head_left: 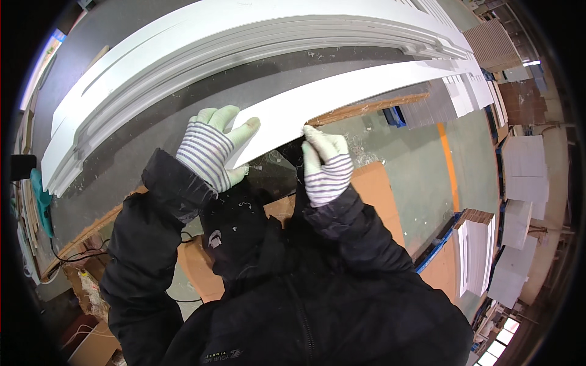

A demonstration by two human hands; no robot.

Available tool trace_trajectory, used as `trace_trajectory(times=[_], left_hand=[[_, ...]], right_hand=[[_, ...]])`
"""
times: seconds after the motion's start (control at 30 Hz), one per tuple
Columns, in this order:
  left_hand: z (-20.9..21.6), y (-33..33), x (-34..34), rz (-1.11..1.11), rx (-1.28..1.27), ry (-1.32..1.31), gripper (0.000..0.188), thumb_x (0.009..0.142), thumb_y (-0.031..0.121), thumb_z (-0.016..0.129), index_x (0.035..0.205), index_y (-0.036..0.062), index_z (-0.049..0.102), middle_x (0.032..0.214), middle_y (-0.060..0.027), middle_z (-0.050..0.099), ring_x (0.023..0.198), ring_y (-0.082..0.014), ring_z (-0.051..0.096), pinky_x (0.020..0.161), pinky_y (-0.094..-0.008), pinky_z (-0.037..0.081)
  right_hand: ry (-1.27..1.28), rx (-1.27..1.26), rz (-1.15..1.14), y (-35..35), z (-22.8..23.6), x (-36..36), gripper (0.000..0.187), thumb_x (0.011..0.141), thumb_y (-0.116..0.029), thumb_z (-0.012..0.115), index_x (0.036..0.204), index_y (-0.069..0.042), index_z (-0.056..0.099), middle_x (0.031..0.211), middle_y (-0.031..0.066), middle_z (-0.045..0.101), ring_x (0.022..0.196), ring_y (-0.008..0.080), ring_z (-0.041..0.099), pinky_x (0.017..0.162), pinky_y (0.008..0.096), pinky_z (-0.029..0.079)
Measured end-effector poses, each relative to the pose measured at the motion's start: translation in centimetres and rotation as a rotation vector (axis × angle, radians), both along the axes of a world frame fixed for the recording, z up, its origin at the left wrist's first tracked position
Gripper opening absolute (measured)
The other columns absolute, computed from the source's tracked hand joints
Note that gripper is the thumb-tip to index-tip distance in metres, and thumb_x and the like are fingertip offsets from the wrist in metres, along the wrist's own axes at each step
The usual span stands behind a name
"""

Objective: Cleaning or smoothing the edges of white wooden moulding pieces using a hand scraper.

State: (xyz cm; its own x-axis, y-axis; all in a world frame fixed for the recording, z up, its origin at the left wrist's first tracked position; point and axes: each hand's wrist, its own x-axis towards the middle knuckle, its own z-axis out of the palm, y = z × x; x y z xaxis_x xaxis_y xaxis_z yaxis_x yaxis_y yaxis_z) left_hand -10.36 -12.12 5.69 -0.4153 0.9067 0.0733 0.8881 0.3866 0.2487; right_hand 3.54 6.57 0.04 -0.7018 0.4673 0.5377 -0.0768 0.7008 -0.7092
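A long white board (287, 116) with slots near its far right end lies across the dark worktable, its near left end jutting past the table edge. My left hand (210, 146), in a striped knit glove with pale green fingers, grips that end, fingers on the upper face and thumb by the lower corner. My right hand (328, 165), in a matching glove, has its fingers pinched together at the board's near edge. Whatever lies between those fingertips is too small or hidden to make out.
Behind the board, a stack of white profiled boards (244, 36) covers the far side of the dark worktable (183, 113). Stacked panels (476, 253) stand on pallets at right, near an orange floor line (448, 165). A teal-handled tool (41, 201) hangs at far left; black cables trail below it.
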Motion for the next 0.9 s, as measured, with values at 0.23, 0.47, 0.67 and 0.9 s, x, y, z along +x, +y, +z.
trace_trajectory(times=[0.23,0.47,0.67,0.9], left_hand=[[-0.2,-0.1,-0.4,-0.038,0.031,0.029,0.075,0.066,0.035,0.078,0.132,0.0083,0.054,0.125,-0.0250,0.050,0.113,-0.0414,0.048,0.098,-0.0480,0.040],[-2.5,-0.6,-5.1,-0.212,0.142,-0.201,0.038,0.083,0.009,0.070,0.120,0.0076,0.061,0.112,-0.0148,0.060,0.097,-0.0313,0.058,0.084,-0.0382,0.049],[0.2,2.0,-5.0,0.073,0.043,-0.928,0.030,0.086,0.001,0.066,0.115,0.0063,0.061,0.103,-0.0096,0.059,0.089,-0.0242,0.058,0.077,-0.0318,0.051],[-1.8,2.5,-5.9,0.322,0.089,-1.251,0.025,0.086,0.020,0.069,0.099,-0.0004,0.064,0.082,-0.0048,0.060,0.078,-0.0143,0.058,0.068,-0.0286,0.050]], right_hand=[[0.120,-0.040,0.096,-6.4,-1.6,-0.5,0.022,0.088,0.005,0.063,0.109,-0.001,0.065,0.087,0.0097,0.057,0.075,0.0205,0.056,0.065,0.0300,0.046],[0.067,0.045,-0.053,-3.4,-1.3,-0.8,0.032,0.088,0.006,0.061,0.119,-0.003,0.063,0.084,0.0085,0.057,0.070,0.0177,0.053,0.062,0.0299,0.045],[-0.374,-0.545,0.378,-11.9,-1.0,-0.8,0.024,0.092,-0.020,0.065,0.075,-0.003,0.061,0.066,0.0046,0.051,0.060,0.0205,0.051,0.054,0.0334,0.041],[-0.052,0.105,0.084,-5.5,0.2,-1.2,0.032,0.087,0.004,0.054,0.117,-0.002,0.064,0.060,0.0090,0.050,0.055,0.0250,0.052,0.050,0.0365,0.041]])
